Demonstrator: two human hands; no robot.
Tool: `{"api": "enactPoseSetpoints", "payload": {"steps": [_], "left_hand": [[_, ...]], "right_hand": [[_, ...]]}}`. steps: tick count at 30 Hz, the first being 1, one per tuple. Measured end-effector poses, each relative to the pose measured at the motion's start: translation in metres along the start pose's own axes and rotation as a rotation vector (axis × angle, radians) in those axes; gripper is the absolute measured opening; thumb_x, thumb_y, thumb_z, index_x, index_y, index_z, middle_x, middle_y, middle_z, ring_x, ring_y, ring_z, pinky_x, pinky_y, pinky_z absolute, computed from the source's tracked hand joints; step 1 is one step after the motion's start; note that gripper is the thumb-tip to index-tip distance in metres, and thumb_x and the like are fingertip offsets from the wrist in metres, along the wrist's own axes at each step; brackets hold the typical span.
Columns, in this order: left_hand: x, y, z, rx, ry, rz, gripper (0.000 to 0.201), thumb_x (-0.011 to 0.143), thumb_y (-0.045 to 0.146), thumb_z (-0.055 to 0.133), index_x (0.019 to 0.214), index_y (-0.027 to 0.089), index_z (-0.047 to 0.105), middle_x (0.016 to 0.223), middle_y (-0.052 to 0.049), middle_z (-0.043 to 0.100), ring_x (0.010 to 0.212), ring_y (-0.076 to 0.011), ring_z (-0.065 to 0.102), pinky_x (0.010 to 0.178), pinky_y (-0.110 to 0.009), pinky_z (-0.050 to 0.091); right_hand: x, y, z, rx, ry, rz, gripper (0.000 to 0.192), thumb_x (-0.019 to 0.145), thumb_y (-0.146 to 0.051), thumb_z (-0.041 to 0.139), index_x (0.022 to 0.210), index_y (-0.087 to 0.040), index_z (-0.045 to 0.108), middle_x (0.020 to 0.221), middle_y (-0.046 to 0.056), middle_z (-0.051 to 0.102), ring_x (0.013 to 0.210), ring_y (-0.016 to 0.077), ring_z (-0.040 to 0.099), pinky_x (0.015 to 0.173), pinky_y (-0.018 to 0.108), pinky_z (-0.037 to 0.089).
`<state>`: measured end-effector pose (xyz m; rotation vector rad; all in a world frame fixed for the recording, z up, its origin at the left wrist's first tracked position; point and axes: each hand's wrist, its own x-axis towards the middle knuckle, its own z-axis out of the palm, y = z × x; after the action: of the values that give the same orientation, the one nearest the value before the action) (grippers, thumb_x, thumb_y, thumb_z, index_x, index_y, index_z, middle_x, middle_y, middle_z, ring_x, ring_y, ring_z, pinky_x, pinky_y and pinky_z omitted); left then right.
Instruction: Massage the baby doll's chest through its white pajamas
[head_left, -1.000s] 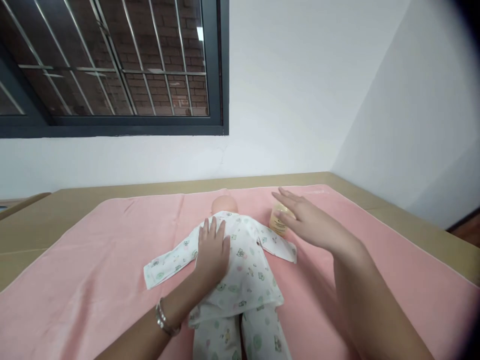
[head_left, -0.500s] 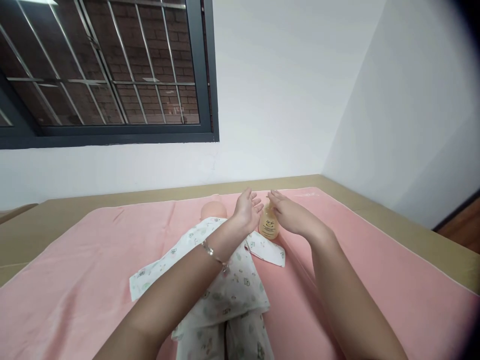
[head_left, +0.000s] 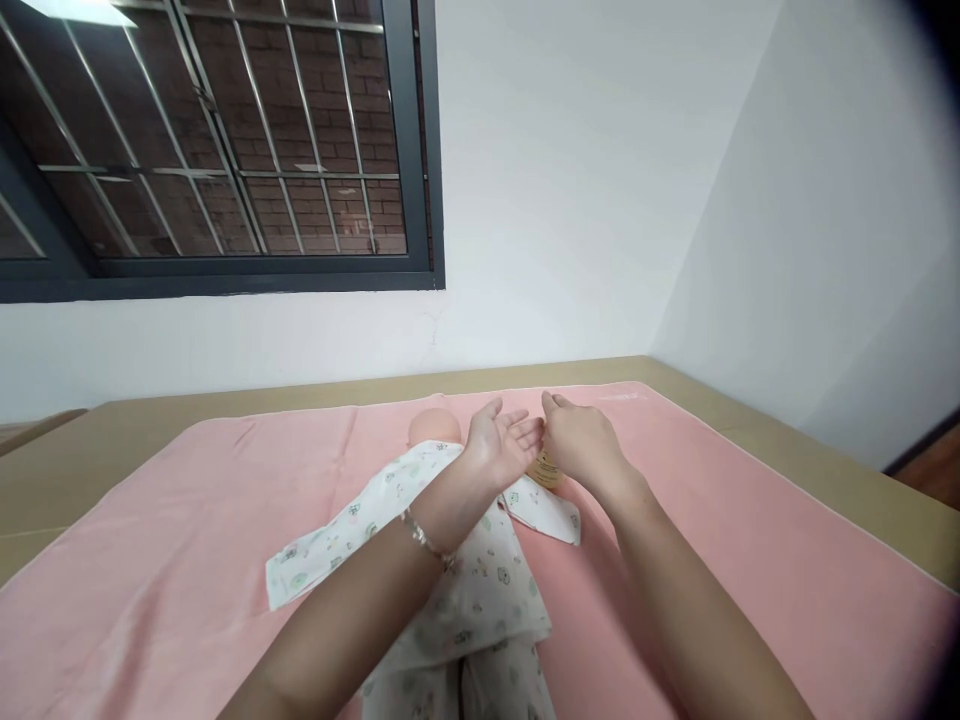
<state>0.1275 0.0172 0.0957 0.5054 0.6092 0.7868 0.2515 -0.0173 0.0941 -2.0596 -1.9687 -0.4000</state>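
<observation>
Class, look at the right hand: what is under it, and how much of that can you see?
Under the right hand stands a yellowish bottle on the pink towel. Only its lower left part shows; the top is covered. The left hand is held palm-up beside it.

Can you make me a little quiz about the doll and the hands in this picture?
1. True or false: the baby doll lies on a pink towel.
2. Which hand is turned palm up? A) the left hand B) the right hand
3. Fill in: the small yellow ______ stands beside the doll, under the right hand.

Key:
1. True; the doll, in printed pyjamas, lies with its head towards the wall.
2. A; the left hand is open, palm up, next to the right hand's fingertips.
3. Bottle; the right hand covers its top, so only its lower part shows.
</observation>
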Motion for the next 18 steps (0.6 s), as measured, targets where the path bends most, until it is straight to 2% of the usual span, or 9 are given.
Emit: {"api": "enactPoseSetpoints", "payload": {"steps": [2, 4, 6, 8, 11, 14, 16, 18], "left_hand": [[-0.024, -0.005, -0.013, 0.026, 0.023, -0.068, 0.056, 0.091, 0.042, 0.038, 0.132, 0.005, 0.045, 0.134, -0.023, 0.052, 0.113, -0.0256, 0.062, 0.093, -0.036, 0.051], [-0.047, -0.009, -0.028, 0.055, 0.037, -0.143, 0.052, 0.09, 0.041, 0.041, 0.128, 0.005, 0.049, 0.133, -0.022, 0.054, 0.115, -0.0263, 0.061, 0.097, -0.036, 0.049], [-0.067, -0.011, -0.041, 0.066, 0.066, -0.169, 0.051, 0.089, 0.041, 0.043, 0.126, 0.006, 0.051, 0.131, -0.021, 0.055, 0.114, -0.0267, 0.061, 0.099, -0.037, 0.047], [-0.084, -0.008, -0.048, 0.05, 0.1, -0.138, 0.049, 0.089, 0.04, 0.043, 0.123, 0.007, 0.053, 0.127, -0.02, 0.059, 0.112, -0.0258, 0.063, 0.099, -0.036, 0.047], [-0.108, 0.001, -0.045, 0.02, 0.052, -0.025, 0.039, 0.089, 0.032, 0.041, 0.117, 0.011, 0.058, 0.115, -0.014, 0.067, 0.108, -0.0229, 0.065, 0.097, -0.034, 0.05], [-0.13, 0.01, -0.039, 0.025, -0.034, 0.014, 0.036, 0.088, 0.028, 0.038, 0.111, 0.015, 0.062, 0.106, -0.01, 0.07, 0.108, -0.0244, 0.065, 0.095, -0.037, 0.052], [-0.142, 0.016, -0.039, 0.025, 0.041, 0.002, 0.039, 0.089, 0.034, 0.038, 0.113, 0.015, 0.062, 0.111, -0.011, 0.069, 0.112, -0.0256, 0.062, 0.098, -0.038, 0.05], [-0.15, 0.022, -0.043, 0.036, 0.116, 0.008, 0.044, 0.09, 0.04, 0.039, 0.12, 0.014, 0.058, 0.122, -0.012, 0.064, 0.121, -0.0241, 0.057, 0.106, -0.036, 0.043]], "right_hand": [[0.001, -0.004, 0.002, -0.017, 0.022, 0.027, 0.054, 0.079, -0.007, 0.043, 0.133, -0.005, 0.048, 0.117, 0.021, 0.065, 0.093, 0.0312, 0.068, 0.074, 0.038, 0.05], [0.0, -0.012, 0.002, 0.012, 0.037, 0.028, 0.049, 0.083, -0.006, 0.038, 0.13, -0.007, 0.052, 0.118, 0.02, 0.065, 0.099, 0.0308, 0.066, 0.078, 0.038, 0.05], [-0.006, -0.025, -0.001, 0.092, 0.085, -0.014, 0.045, 0.089, -0.01, 0.034, 0.13, -0.007, 0.052, 0.124, 0.021, 0.061, 0.116, 0.0311, 0.058, 0.09, 0.04, 0.048], [-0.019, -0.044, -0.006, 0.215, 0.152, -0.116, 0.045, 0.095, -0.019, 0.03, 0.135, -0.008, 0.048, 0.138, 0.019, 0.051, 0.132, 0.0294, 0.044, 0.105, 0.045, 0.038], [-0.047, -0.076, -0.011, 0.39, 0.149, -0.365, 0.05, 0.098, -0.029, 0.028, 0.147, -0.016, 0.032, 0.152, 0.01, 0.034, 0.142, 0.0239, 0.028, 0.117, 0.049, 0.021], [-0.075, -0.103, -0.008, 0.451, 0.125, -0.587, 0.065, 0.097, -0.035, 0.033, 0.153, -0.015, 0.006, 0.158, 0.011, 0.017, 0.146, 0.0279, 0.012, 0.118, 0.054, 0.015], [-0.091, -0.116, -0.003, 0.473, 0.142, -0.676, 0.077, 0.095, -0.041, 0.036, 0.152, -0.01, -0.006, 0.159, 0.015, 0.008, 0.146, 0.0338, 0.006, 0.116, 0.059, 0.014], [-0.104, -0.125, 0.004, 0.521, 0.181, -0.738, 0.087, 0.093, -0.052, 0.037, 0.151, -0.007, -0.009, 0.158, 0.019, 0.005, 0.144, 0.0389, 0.006, 0.114, 0.062, 0.019]]}}
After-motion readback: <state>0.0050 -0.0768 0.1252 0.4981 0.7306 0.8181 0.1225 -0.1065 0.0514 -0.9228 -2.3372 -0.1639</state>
